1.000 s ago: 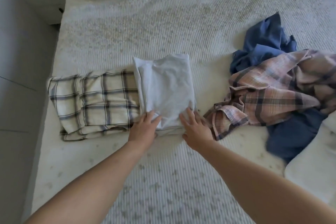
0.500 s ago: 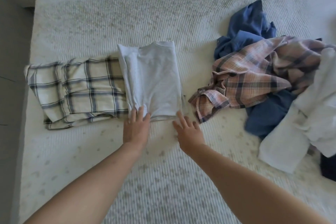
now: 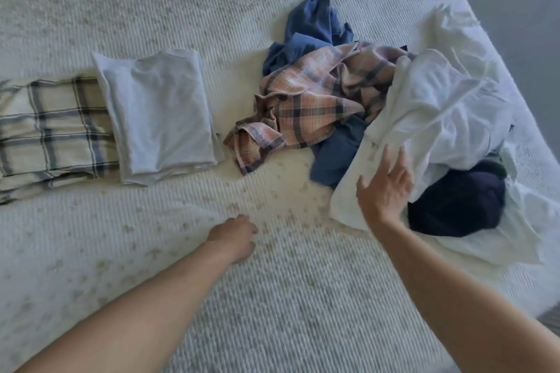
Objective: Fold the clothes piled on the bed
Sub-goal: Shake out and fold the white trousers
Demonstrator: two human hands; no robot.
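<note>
One head-worn, wide-angle camera looks steeply down from above the bed's (image 3: 272, 297) near edge, facing across toward its far edge. It sits close, both forearms entering from the bottom. The bed's right edge curves through the upper right corner.

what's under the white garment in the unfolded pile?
Under the white garment a dark navy piece shows at its near edge, and the pink plaid shirt and blue cloth run beneath its left side. Anything deeper is covered.
</note>
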